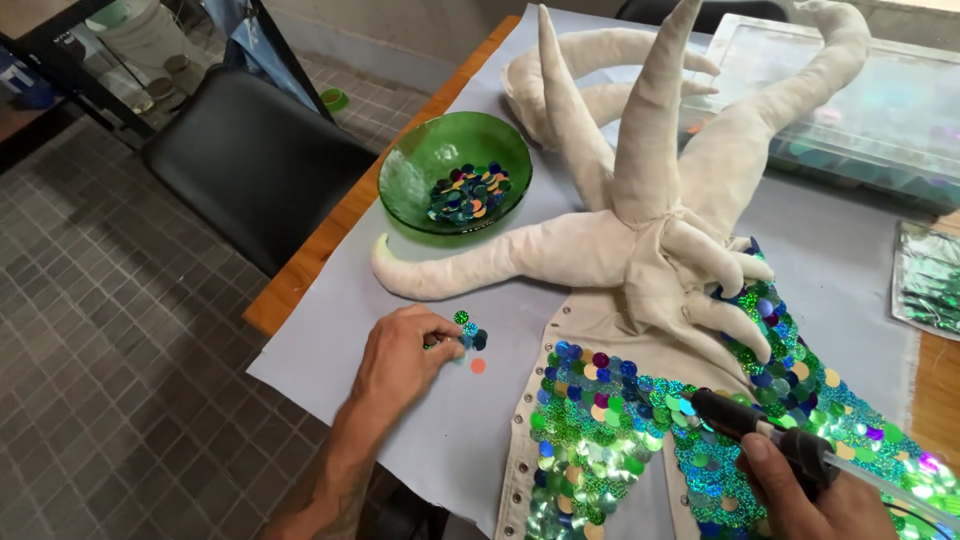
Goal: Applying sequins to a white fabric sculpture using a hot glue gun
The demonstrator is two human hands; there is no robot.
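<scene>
- Right hand [815,500] sits at the bottom right of the frame, fingers wrapped tight around one black glue gun [760,432], its nozzle pointing up-left over the sequins.
- One beige garment [600,320] lies under it, bottom centre, covered in shiny green, blue and purple discs.
- Left hand [405,355], lower middle, has its fingertips pinched nearly closed on a little pile of loose sequins [470,335] on the grey sheet [450,440]. One orange sequin [478,365] lies by itself just below the pile.
- One green glass bowl [455,170], upper middle, holds more sequins, too many to count.
- One stuffed cloth shape [640,170] with long tentacle arms fills the upper right.
- One black chair [250,160] stands upper left.
</scene>
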